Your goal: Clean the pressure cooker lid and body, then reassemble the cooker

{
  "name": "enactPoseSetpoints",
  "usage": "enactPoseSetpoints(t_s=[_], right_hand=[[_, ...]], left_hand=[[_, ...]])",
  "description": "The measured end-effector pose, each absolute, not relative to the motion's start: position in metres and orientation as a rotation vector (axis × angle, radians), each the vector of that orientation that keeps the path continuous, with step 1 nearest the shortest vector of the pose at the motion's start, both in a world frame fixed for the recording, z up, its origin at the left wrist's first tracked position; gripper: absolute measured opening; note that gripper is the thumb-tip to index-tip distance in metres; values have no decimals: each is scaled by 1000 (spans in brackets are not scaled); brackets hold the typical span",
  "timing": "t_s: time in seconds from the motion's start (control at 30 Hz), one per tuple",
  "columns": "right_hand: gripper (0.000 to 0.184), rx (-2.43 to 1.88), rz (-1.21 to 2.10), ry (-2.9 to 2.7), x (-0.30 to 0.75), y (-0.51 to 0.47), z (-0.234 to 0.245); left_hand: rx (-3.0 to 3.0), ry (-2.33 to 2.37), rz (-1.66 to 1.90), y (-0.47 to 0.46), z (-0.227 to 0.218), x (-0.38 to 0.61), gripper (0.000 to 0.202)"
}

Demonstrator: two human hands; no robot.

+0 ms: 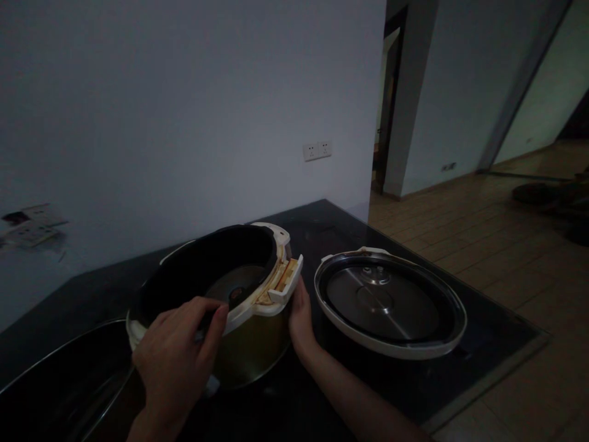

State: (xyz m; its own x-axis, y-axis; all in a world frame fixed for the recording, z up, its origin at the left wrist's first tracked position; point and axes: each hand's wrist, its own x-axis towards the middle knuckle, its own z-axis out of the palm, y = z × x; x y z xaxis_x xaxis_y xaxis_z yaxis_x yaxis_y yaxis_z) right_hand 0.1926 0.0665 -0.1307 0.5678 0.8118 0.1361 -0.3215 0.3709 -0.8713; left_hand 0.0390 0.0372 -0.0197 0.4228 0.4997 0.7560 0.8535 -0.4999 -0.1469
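The body of an electric pressure cooker point(251, 356) stands on the dark counter, its top uncovered and its inside black. Along its pale rim runs a stained hinge part point(283, 279). My left hand point(184, 350) is closed in a pinch at the near rim. Small pale bits show between its fingers and below the hand, too dark to name. On the far right side of the body, my right hand point(301, 319) holds it below the hinge part, its fingertips partly hidden behind. The detached lid point(396, 304) lies to the right, steel inner side up.
A large dark basin-like vessel with a shiny rim point(59, 350) is at the lower left. Behind the counter point(317, 224) rises a wall with sockets point(317, 150). The counter's right edge drops to a tiled floor point(460, 227).
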Motion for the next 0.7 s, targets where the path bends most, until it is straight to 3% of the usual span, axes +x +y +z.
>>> enactPoseSetpoints(t_s=[0.17, 0.37, 0.7], right_hand=[[70, -998, 945, -594, 193, 44, -156], [77, -1017, 867, -578, 207, 61, -145], [53, -1052, 743, -593, 213, 78, -119]], left_hand=[[-2215, -1181, -964, 44, -18, 28, 26], [-2392, -1089, -1139, 55, -12, 19, 25], [-2450, -1095, -1239, 66, -11, -9, 22]])
